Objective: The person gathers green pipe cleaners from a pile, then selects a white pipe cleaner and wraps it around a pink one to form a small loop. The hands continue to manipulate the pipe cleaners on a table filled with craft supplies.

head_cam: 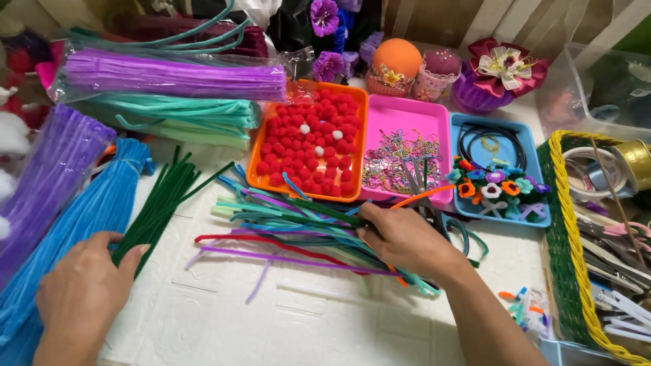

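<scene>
The right hand (405,238) pinches an orange pipe cleaner (422,196) from the loose mixed pile of pipe cleaners (298,230) just below the orange tray of red pompoms (308,146). Left of that tray, the left hand (85,288) grips a dark green pipe-cleaner bundle (163,200) beside the blue bundle (81,224).
</scene>
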